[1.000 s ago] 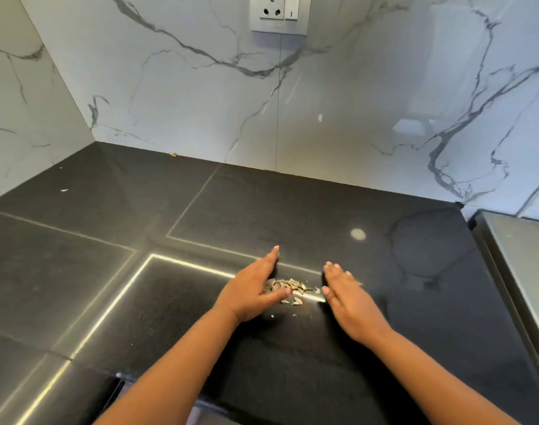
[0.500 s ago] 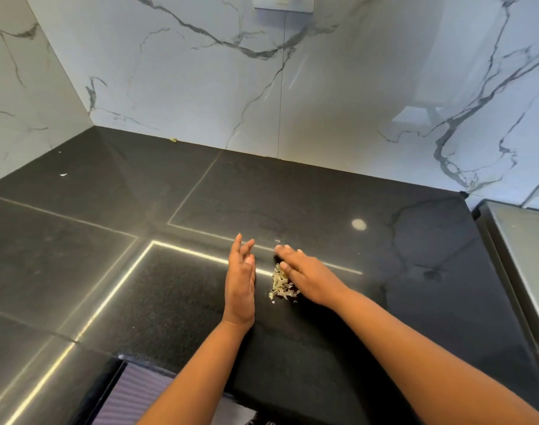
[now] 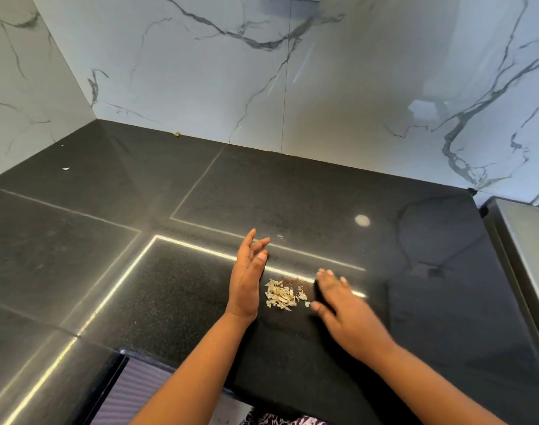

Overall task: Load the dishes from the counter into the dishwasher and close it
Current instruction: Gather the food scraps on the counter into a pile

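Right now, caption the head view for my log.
Left hand and right hand flank pale scraps on black counter.

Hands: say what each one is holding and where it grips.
Nothing is held. The left hand stands edge-on beside the scraps; the right hand is open beside them.

Worktop [image 3: 292, 185]: dark speckled stone, polished, glossy, mirroring light strips. Wall [image 3: 354, 87]: white marble-look slabs, grey veins, smooth sheen. Scraps [image 3: 282, 294]: pale, dry, papery flakes, matt; right-hand appliance top [image 3: 526, 240] looks brushed metal.
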